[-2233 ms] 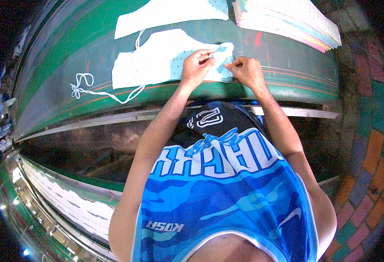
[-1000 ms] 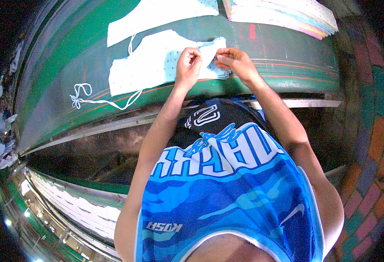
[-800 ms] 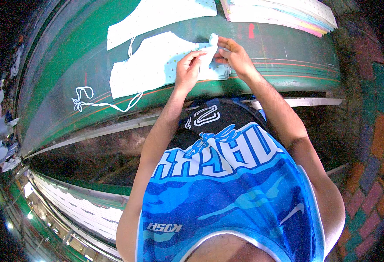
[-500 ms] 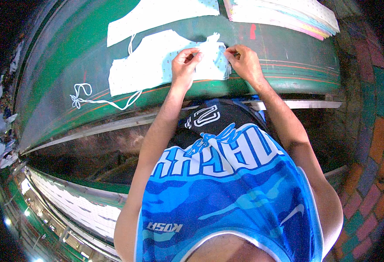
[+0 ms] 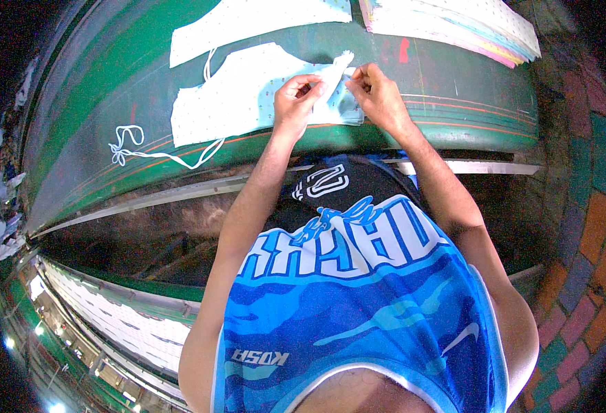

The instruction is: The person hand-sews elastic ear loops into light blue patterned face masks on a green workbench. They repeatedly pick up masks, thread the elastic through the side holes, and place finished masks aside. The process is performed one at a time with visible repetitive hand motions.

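Note:
A stack of cut fabric pieces (image 5: 237, 93), white to pale blue with small printed spots, lies near the table's front edge. My left hand (image 5: 296, 103) is closed in a pinch on the top layer, whose right end is lifted and folded back in a narrow upright flap (image 5: 337, 71). Just right of that flap, my right hand (image 5: 380, 100) pinches with thumb and forefinger at the stack's right edge; its fingertips meet the cloth, though the exact layer is hard to make out. A white cord (image 5: 191, 165) trails from under the stack to a looped knot on the left.
The green table (image 5: 454, 89) has a rounded front edge and orange lines along it. Beyond the stack lies another white cut stack (image 5: 261, 26), and at far right a thick pile of layered fabric (image 5: 454, 27) with coloured edges. Brick-patterned floor (image 5: 578, 275) shows at right.
The fabric's right end has been lifted and turned back to the left, uncovering bluer layers. My right hand has moved slightly left and up, closer to my left hand.

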Available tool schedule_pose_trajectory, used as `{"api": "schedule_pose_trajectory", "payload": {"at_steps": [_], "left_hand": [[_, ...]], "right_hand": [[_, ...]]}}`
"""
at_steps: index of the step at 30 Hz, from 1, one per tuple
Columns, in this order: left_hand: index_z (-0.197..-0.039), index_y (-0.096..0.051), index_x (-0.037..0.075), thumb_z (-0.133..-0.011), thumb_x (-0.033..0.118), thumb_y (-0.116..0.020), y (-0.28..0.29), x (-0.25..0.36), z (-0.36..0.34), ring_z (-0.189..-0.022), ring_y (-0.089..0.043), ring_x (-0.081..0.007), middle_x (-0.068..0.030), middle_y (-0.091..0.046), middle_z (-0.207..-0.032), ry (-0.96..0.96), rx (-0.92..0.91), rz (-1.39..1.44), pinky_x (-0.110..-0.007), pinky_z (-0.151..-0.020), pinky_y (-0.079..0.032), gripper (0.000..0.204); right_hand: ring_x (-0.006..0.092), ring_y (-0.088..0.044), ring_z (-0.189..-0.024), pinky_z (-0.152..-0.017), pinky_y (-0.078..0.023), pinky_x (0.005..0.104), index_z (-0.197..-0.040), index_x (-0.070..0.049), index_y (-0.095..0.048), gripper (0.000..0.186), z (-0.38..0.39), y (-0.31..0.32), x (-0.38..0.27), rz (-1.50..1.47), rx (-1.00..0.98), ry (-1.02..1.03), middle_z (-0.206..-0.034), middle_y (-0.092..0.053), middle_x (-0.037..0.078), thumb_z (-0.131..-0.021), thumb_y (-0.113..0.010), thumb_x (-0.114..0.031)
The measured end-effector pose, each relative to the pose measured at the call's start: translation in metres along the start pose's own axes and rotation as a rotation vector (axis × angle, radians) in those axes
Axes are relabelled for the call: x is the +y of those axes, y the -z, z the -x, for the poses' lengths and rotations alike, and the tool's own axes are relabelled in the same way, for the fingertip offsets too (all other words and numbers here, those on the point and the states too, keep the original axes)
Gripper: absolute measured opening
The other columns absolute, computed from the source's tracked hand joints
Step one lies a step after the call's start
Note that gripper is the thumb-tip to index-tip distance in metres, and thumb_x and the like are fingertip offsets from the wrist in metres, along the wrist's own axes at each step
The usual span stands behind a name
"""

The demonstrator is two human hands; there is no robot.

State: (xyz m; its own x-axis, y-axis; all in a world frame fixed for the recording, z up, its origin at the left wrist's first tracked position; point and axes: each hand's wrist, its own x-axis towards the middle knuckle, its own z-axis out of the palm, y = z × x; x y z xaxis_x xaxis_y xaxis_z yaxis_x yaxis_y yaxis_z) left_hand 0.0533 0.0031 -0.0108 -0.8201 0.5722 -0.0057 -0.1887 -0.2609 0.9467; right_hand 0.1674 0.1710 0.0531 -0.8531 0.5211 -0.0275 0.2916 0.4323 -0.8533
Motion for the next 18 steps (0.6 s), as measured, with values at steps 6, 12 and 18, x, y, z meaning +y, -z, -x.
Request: {"api": "schedule_pose_trajectory", "payload": {"at_steps": [6,12,18], "left_hand": [[-0.11,-0.075,0.002,-0.094,0.006,-0.082,-0.003,0.002,0.002,-0.079,-0.06,-0.0037,0.0007,-0.072,-0.095,0.013,-0.006,-0.006,-0.02,-0.067,-0.047,0.018],[-0.11,-0.075,0.002,-0.093,0.007,-0.082,0.002,-0.002,0.002,-0.08,-0.061,-0.0047,-0.0001,-0.073,-0.096,0.001,-0.014,-0.024,-0.021,-0.069,-0.048,0.019],[-0.109,-0.076,0.002,-0.093,0.007,-0.082,-0.001,-0.001,0.002,-0.08,-0.061,-0.0051,-0.0003,-0.073,-0.097,-0.001,-0.007,0.008,-0.021,-0.069,-0.048,0.018]], "right_hand": [[0.015,-0.073,-0.091,-0.082,-0.056,0.0305,-0.105,-0.002,-0.075,0.014,-0.004,0.001,0.014,-0.095,-0.102,0.009,-0.098,-0.077,0.009,-0.095,-0.078,-0.012],[0.0142,-0.074,-0.096,-0.083,-0.057,0.0296,-0.106,-0.001,-0.076,0.02,0.003,0.005,0.005,0.08,-0.039,0.145,-0.1,-0.078,0.01,-0.092,-0.081,-0.014],[0.0141,-0.07,-0.086,-0.077,-0.057,0.0307,-0.117,-0.001,-0.074,0.034,-0.005,0.007,0.022,-0.165,-0.144,-0.221,-0.097,-0.075,0.008,-0.089,-0.085,-0.017]]}}
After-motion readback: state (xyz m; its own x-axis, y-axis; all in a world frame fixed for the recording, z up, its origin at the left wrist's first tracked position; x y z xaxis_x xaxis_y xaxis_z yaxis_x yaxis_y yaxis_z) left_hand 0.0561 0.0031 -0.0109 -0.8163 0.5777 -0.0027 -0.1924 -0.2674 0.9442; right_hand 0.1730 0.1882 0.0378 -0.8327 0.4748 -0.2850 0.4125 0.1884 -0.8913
